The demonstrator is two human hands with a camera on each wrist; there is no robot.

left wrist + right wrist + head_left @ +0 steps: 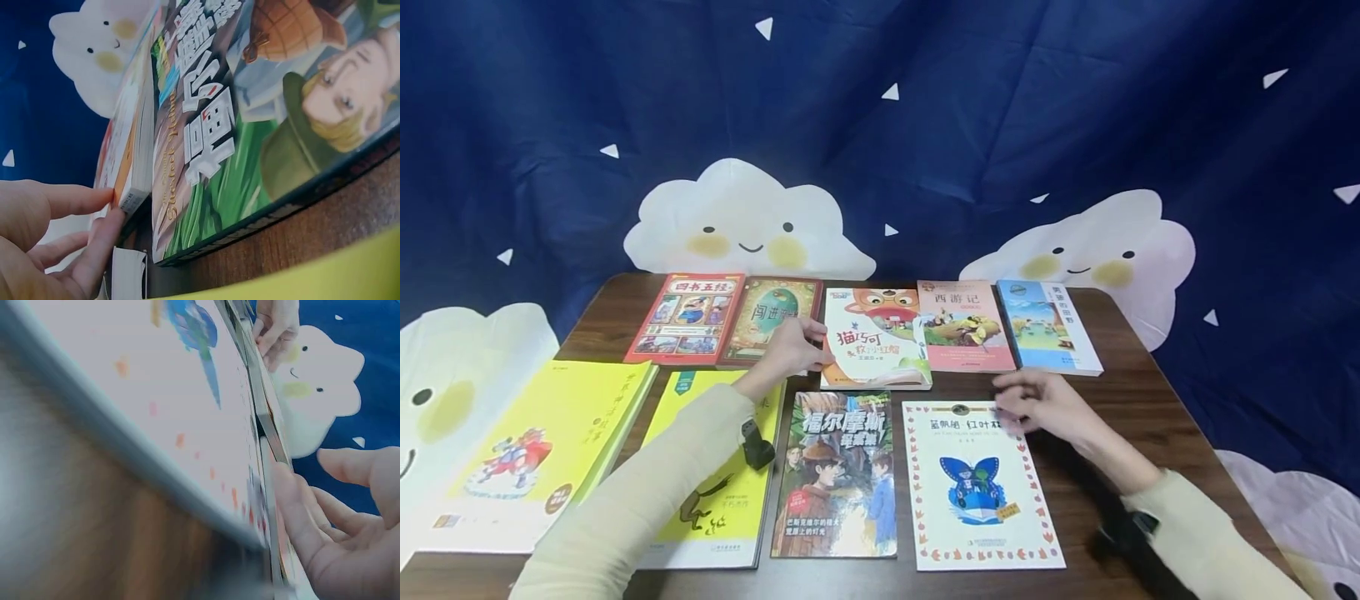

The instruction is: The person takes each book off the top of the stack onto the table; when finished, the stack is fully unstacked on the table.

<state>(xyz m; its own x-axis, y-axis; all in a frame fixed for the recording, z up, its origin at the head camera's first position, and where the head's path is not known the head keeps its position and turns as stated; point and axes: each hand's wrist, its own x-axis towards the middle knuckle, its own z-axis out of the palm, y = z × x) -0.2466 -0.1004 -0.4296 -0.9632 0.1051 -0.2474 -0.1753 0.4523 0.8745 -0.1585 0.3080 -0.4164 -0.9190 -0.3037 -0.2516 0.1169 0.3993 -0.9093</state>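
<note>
In the head view my left hand (792, 346) is at the left edge of a white picture book (880, 333) with a red-hatted animal on its cover. Close up, its straight forefinger and thumb touch the orange lower corner (119, 190) of that book, which lies flat. My right hand (1037, 402) is over the upper right corner of a white book with a blue butterfly (977, 483), fingers loosely bent and nothing gripped. In the right wrist view the right hand (344, 531) has its thumb apart from the fingers, near the book edges.
Along the back lie a red book (688, 312), a brown book (767, 308), a pink book (966, 325) and a blue-white book (1048, 325). In front are two yellow books (580, 408), (677, 417) and a detective book (838, 492). A blue cloud-patterned cloth (925, 167) hangs behind the table (1120, 433).
</note>
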